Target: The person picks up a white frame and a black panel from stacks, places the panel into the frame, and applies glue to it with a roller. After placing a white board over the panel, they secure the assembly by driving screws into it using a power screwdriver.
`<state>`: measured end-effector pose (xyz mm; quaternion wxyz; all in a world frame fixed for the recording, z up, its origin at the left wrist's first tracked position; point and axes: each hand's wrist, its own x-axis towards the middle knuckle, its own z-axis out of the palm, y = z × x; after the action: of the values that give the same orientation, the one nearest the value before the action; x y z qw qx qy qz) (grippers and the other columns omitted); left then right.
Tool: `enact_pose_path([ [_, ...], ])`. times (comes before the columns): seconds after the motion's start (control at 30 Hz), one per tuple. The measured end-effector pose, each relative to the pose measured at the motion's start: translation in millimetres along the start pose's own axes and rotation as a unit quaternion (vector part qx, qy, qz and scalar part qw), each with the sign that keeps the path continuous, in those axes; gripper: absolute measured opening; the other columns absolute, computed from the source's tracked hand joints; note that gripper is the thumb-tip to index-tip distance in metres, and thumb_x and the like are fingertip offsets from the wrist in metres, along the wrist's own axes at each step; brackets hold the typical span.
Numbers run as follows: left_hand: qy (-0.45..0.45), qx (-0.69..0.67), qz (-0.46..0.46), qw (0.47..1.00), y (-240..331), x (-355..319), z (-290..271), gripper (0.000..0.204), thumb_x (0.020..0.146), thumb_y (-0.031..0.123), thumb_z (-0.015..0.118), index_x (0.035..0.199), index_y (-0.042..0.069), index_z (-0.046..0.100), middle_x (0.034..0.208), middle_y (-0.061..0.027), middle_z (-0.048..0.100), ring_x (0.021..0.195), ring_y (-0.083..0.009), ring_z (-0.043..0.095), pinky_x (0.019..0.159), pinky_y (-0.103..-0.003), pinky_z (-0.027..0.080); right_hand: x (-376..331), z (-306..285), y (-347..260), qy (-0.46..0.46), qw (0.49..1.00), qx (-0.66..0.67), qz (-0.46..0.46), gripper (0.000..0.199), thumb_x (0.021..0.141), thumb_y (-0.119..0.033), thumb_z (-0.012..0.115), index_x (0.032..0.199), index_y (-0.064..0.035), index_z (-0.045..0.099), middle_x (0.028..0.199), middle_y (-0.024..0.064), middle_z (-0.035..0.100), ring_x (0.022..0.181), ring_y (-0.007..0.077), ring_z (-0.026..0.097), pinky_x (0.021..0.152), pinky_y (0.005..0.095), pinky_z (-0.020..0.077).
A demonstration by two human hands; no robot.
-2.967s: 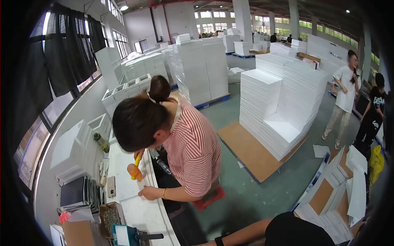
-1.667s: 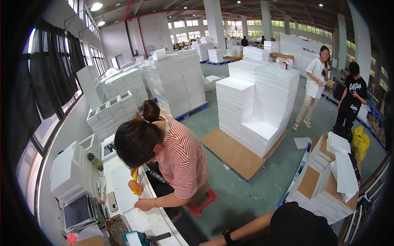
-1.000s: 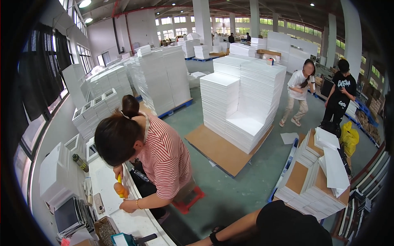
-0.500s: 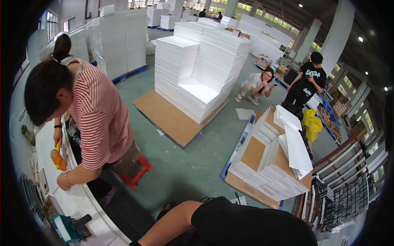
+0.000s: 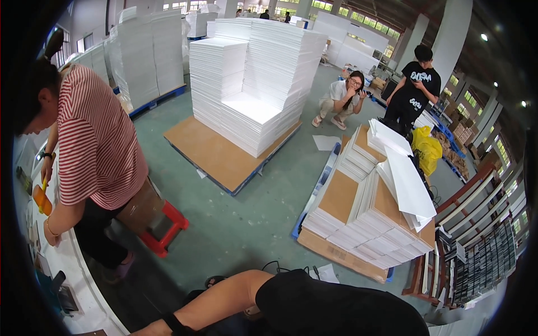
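Observation:
My right arm, in a black sleeve, is bent at the elbow and reaches down to the lower left. Beyond a dark wristband, only a sliver of my right hand shows. The picture's lower edge cuts off its fingers and whatever they hold. It is by the near end of a white workbench. A teal object and a black part beside it stand on this bench. My left hand is out of sight.
At the bench a person in a striped shirt holds an orange-headed mallet; a red stool is behind. White board stacks stand on pallets, another pile at right. Two people are farther back, one squatting. Racks line the right.
The view has swung, so the surroundings shift left. My right forearm reaches farther to the lower left, and its wristband now shows clearly. The co-worker still bends over the bench with the mallet.

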<state>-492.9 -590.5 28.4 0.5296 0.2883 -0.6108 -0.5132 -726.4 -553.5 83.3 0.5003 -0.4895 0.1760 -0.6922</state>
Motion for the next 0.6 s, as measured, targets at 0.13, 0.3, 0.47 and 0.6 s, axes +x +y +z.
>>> enact_pose_path([
  [0.13,-0.095,0.047,-0.038,0.994,21,-45,-6,0.04,0.109,0.028,0.054,0.137,-0.002,0.054,0.139,-0.0202,0.058,0.123,-0.033,0.062,0.103,-0.045,0.053,-22,17,-2,-0.046,0.989,-0.139,0.02,0.044,0.104,-0.022,0.066,0.142,-0.0004,0.055,0.127,0.016,0.068,0.112,0.0257,0.069,0.08,0.0405,0.0672],
  [0.3,-0.109,0.007,0.074,0.991,42,-73,-40,0.099,0.098,0.065,0.057,0.164,0.004,0.017,0.163,-0.0257,0.034,0.146,-0.0442,0.04,0.122,-0.057,0.03,-8,46,9,-0.087,0.888,-0.39,-0.229,0.025,0.093,-0.011,0.069,0.115,-0.0017,0.068,0.104,0.0182,0.073,0.097,0.0363,0.07,0.083,0.0421,0.0556],
  [0.47,0.067,-0.143,0.148,0.976,45,-115,-97,0.126,0.078,0.091,0.053,0.161,0.002,0.025,0.161,-0.0243,0.037,0.144,-0.0432,0.042,0.119,-0.056,0.032,-19,63,18,-0.122,0.769,-0.549,-0.304,0.052,0.089,-0.003,0.057,0.14,-0.0128,0.062,0.138,0.0159,0.064,0.127,0.0386,0.062,0.108,0.0429,0.0526],
  [0.6,0.292,-0.041,0.25,0.922,79,-166,-147,0.119,0.082,0.09,0.05,0.159,0.002,0.031,0.159,-0.024,0.041,0.142,-0.0425,0.043,0.119,-0.057,0.032,-14,75,53,-0.179,0.729,-0.571,-0.332,0.044,0.094,-0.01,0.059,0.138,-0.0153,0.065,0.142,0.0108,0.063,0.131,0.0334,0.06,0.109,0.042,0.0534],
])
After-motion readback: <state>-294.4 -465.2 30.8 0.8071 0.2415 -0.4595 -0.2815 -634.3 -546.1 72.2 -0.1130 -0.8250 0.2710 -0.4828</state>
